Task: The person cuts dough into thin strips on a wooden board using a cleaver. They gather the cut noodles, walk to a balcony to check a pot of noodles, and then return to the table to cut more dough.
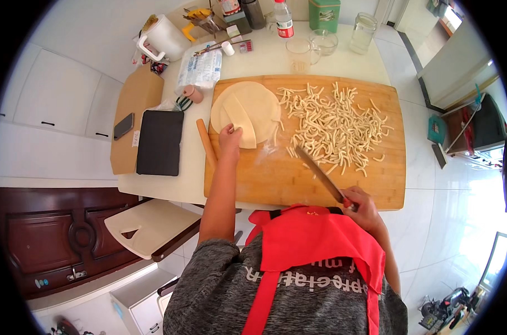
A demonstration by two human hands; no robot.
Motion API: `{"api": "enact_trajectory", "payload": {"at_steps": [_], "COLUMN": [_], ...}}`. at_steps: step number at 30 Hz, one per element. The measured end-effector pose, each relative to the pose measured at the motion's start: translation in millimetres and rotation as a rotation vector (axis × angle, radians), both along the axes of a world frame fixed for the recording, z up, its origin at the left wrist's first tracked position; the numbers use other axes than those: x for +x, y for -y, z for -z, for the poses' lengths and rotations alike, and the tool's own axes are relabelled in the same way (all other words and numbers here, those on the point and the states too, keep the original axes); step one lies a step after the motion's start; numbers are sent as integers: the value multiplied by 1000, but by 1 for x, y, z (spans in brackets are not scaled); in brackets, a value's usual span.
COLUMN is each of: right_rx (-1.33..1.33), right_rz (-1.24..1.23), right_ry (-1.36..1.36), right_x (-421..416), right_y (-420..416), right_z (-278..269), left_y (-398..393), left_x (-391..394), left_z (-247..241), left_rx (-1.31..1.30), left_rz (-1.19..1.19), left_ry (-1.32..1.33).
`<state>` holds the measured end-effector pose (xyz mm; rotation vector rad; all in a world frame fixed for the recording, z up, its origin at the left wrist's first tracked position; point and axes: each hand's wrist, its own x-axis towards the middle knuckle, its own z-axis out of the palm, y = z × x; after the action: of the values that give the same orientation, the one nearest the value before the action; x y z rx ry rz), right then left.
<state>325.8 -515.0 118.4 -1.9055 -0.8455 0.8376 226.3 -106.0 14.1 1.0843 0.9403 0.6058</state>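
A large wooden cutting board (261,180) lies on the white table. On its left part rests a flat round sheet of dough (264,100), with a long curved strip of dough (240,113) lying over it. My left hand (230,140) pinches the strip near its lower end. My right hand (360,207), at the board's front edge, grips a kitchen knife (322,173) by its handle; the blade points up and left, its tip at the edge of the cut noodles (337,125). These short pieces are spread loosely over the board's right half. Some flour marks the wood between sheet and noodles.
A wooden rolling pin (206,142) lies by the board's left edge. Further left are a black tablet-like case (160,142) and a phone (124,126) on cardboard (146,92). Behind stand a white pitcher (167,37), a plastic bottle (283,19), glass mugs (299,54) and a jar (363,33).
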Motion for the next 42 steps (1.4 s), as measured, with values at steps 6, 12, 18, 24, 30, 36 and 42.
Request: {"api": "enact_trajectory", "payload": {"at_steps": [6,12,18,24,30,36,42], "right_rx": [-11,-33,54,98,157,134,183], "right_rz": [-237,69,104,-8,278,12,402], "right_ry": [-82,-327,-275,-577,-461,-43,-435], "right_x": [9,19,16,7,25,20,-2], "right_y": [-28,-20,-25,-66,-57,-6,30], "right_z": [19,29,15,41,43,28,17], "left_y": [20,44,70,74,74,87,106], "left_x": [-24,-41,-56,-63,-64,-58,-40], "left_z": [-52,-98,-137,-151,-146,-128,-124], "left_rx": [-490,-434,-341,-258,-236,-321,-359], "left_rz": [28,272,355,406,451,486,779], "left_ry": [328,423,511,478,387,326,324]}}
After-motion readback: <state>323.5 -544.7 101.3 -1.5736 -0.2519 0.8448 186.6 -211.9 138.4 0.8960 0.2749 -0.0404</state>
